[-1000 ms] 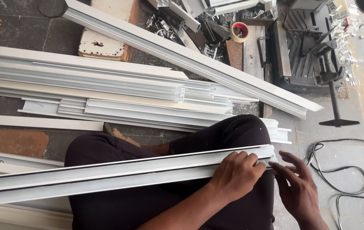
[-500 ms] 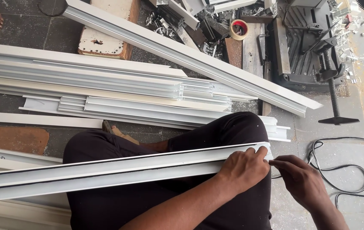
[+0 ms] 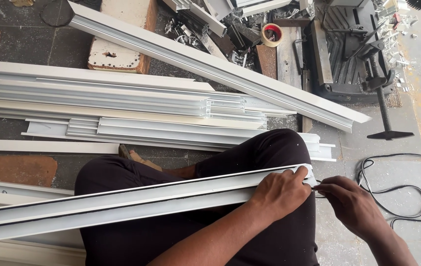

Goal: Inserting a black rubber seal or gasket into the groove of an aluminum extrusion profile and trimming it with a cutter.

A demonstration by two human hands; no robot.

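The person wears dark, near-black trousers, the cloth plain and slightly dusty, with pale specks near the right knee. Both forearms are bare, no sleeves showing. The left hand and right hand carry no gloves, rings or watch.

Bare floor beside coiled black cable

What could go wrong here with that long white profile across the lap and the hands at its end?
The left hand grips the long white profile right at its cut end, where the right hand pinches something thin; an edge could nick fingers. The profile lies unclamped on the knee and might tip or slide. The black cable coiled beside the leg could snag.
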